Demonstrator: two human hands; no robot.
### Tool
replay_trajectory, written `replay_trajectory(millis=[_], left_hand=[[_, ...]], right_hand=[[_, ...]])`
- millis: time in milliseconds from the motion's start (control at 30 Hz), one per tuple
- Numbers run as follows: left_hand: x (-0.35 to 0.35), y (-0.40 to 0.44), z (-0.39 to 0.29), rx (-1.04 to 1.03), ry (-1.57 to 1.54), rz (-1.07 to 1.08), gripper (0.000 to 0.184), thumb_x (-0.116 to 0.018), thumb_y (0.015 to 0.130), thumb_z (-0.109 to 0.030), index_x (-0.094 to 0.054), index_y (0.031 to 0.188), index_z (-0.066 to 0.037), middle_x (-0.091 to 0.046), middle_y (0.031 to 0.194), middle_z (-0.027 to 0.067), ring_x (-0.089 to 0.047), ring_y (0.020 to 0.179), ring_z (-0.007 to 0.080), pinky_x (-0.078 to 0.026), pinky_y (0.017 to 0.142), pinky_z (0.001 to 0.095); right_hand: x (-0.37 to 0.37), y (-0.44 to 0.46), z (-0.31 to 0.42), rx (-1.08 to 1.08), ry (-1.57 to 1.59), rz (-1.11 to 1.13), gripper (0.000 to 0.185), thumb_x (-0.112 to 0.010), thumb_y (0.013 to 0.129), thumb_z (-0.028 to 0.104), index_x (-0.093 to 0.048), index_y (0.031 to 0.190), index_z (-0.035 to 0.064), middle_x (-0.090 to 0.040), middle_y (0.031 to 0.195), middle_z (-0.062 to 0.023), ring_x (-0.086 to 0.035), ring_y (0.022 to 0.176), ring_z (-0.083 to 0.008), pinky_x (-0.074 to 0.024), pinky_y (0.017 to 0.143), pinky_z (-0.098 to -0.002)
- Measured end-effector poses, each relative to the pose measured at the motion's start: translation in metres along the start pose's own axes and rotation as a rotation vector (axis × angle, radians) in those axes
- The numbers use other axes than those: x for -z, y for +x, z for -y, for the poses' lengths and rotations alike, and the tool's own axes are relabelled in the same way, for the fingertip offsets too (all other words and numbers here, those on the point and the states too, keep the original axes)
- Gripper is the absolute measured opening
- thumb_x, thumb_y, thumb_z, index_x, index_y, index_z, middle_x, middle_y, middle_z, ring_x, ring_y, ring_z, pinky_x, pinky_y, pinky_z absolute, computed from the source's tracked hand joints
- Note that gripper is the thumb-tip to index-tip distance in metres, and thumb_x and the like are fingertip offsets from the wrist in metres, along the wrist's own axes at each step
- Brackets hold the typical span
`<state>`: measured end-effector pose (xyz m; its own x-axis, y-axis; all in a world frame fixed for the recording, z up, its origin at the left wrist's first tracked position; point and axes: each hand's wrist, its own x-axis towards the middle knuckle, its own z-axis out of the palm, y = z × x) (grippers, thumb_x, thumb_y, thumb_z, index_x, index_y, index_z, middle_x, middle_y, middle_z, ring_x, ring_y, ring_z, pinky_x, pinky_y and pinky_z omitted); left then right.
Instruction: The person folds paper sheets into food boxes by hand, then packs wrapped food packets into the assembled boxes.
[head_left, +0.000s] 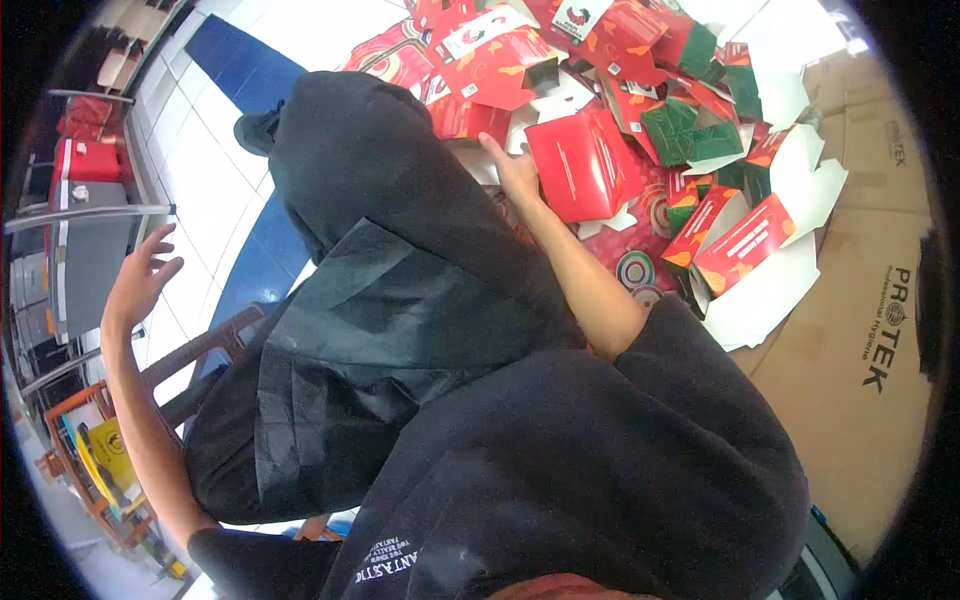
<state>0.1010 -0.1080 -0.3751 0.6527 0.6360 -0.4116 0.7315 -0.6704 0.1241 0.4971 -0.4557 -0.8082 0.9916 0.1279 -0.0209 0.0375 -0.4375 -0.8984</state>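
My left hand point(143, 280) hangs in the air at the left, its fingers loosely spread and nothing in it. Near the pile in front of me, my right hand point(516, 172) has one digit stretched out away from the rest. It lies against the left side of a glossy red box point(580, 168), with some fingers partly hidden there. This box looks folded into shape and stands tilted on the pile. Around it are several red, green and white printed cartons point(487, 62), many partly unfolded. A black cloth or apron point(350, 330) covers my lap.
A large flattened brown cardboard sheet point(850, 260) with PROTEK lettering lies at the right. Opened cartons point(745, 245) spread onto its edge. To the left are a metal rack point(95, 220) and a yellow item point(112, 457). White floor tiles point(190, 150) have a blue strip point(240, 65).
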Motion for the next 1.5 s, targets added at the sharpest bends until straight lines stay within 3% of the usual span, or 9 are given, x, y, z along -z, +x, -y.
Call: replay_trajectory(millis=[67, 133, 200, 300, 400, 833, 1067, 1400, 1500], left_hand=[[-0.001, 0.0, -0.001, 0.009, 0.009, 0.024, 0.065, -0.073, 0.101, -0.023, -0.052, 0.162, -0.012, -0.071, 0.138, 0.0257, -0.075, 0.116, 0.0348, -0.06, 0.097, 0.0443], [-0.002, 0.004, -0.006, 0.03, 0.078, 0.017, 0.065, -0.073, 0.101, -0.024, -0.052, 0.161, -0.011, -0.071, 0.139, 0.0254, -0.075, 0.117, 0.0344, -0.06, 0.098, 0.0451], [0.001, 0.003, -0.019, 0.025, 0.075, 0.014, 0.065, -0.073, 0.101, -0.025, -0.053, 0.161, -0.01, -0.071, 0.139, 0.0252, -0.074, 0.118, 0.0351, -0.06, 0.098, 0.0455], [0.001, 0.015, -0.021, -0.043, 0.129, -0.032, 0.064, -0.074, 0.1, -0.025, -0.054, 0.159, -0.01, -0.071, 0.14, 0.0249, -0.074, 0.119, 0.0363, -0.059, 0.1, 0.0461], [0.002, 0.045, 0.018, -0.35, 0.339, -0.155, 0.065, -0.077, 0.098, -0.026, -0.056, 0.158, -0.012, -0.072, 0.137, 0.0253, -0.073, 0.12, 0.0371, -0.058, 0.102, 0.0469], [-0.034, 0.105, 0.086, 0.014, 0.317, -0.045, 0.064, -0.068, 0.104, -0.03, -0.05, 0.163, -0.009, -0.071, 0.137, 0.025, -0.071, 0.123, 0.0377, -0.056, 0.108, 0.0492], [-0.011, 0.178, 0.013, -0.343, -0.091, -0.178, 0.064, -0.075, 0.1, -0.035, -0.057, 0.156, -0.009, -0.076, 0.127, 0.0182, -0.074, 0.11, 0.0303, -0.057, 0.101, 0.0442], [-0.157, 0.271, -0.073, -0.687, -0.419, 0.222, 0.077, -0.08, 0.1, -0.036, -0.047, 0.165, -0.011, -0.07, 0.139, 0.0238, -0.075, 0.116, 0.0316, -0.06, 0.098, 0.0412], [-0.15, 0.267, -0.098, -0.658, -0.401, 0.356, 0.079, -0.081, 0.099, -0.037, -0.047, 0.165, -0.011, -0.07, 0.14, 0.0241, -0.074, 0.119, 0.0326, -0.06, 0.099, 0.0424]], right_hand=[[0.04, -0.009, 0.058, -0.534, 0.524, 0.342, 0.116, -0.08, 0.089, 0.067, -0.035, 0.163, -0.0095, -0.061, 0.147, -0.0308, -0.069, 0.124, -0.0417, -0.0561, 0.106, -0.0479], [0.028, 0.005, 0.03, -0.485, 0.707, 0.41, 0.112, -0.083, 0.089, 0.061, -0.034, 0.163, -0.0093, -0.057, 0.151, -0.0325, -0.061, 0.137, -0.0446, -0.0445, 0.12, -0.0518], [0.023, 0.009, 0.012, 0.298, 0.169, 0.316, 0.103, -0.084, 0.09, 0.051, -0.038, 0.162, -0.0068, -0.056, 0.15, -0.0342, -0.059, 0.138, -0.0472, -0.0467, 0.117, -0.0518], [0.032, 0.011, -0.012, 0.757, -0.224, 0.355, 0.093, -0.086, 0.087, 0.041, -0.046, 0.154, -0.0086, -0.056, 0.149, -0.0357, -0.056, 0.139, -0.0488, -0.0465, 0.116, -0.0535], [0.033, 0.011, 0.017, 0.646, -0.362, 0.525, 0.053, -0.08, 0.091, 0.029, -0.062, 0.126, -0.0056, -0.061, 0.135, -0.0314, -0.06, 0.13, -0.0473, -0.0491, 0.105, -0.0614], [0.015, 0.064, 0.028, 0.889, -0.61, 0.524, 0.043, -0.075, 0.093, 0.024, -0.064, 0.126, -0.0021, -0.061, 0.14, -0.029, -0.057, 0.136, -0.0468, -0.0459, 0.111, -0.0603], [0.122, 0.091, -0.01, 0.863, -0.833, 0.358, 0.039, -0.072, 0.094, 0.02, -0.065, 0.126, -0.0002, -0.06, 0.142, -0.0276, -0.055, 0.139, -0.0466, -0.0442, 0.114, -0.0597], [0.234, 0.138, 0.018, 1.173, -0.986, 0.085, 0.033, -0.068, 0.096, 0.016, -0.066, 0.126, 0.0025, -0.06, 0.146, -0.0258, -0.052, 0.143, -0.0462, -0.0418, 0.118, -0.0588], [0.256, 0.132, 0.098, 0.92, -1.22, 0.027, 0.036, -0.071, 0.092, 0.018, -0.067, 0.126, 0.0057, -0.059, 0.151, -0.0222, -0.048, 0.149, -0.043, -0.0366, 0.124, -0.0571]])
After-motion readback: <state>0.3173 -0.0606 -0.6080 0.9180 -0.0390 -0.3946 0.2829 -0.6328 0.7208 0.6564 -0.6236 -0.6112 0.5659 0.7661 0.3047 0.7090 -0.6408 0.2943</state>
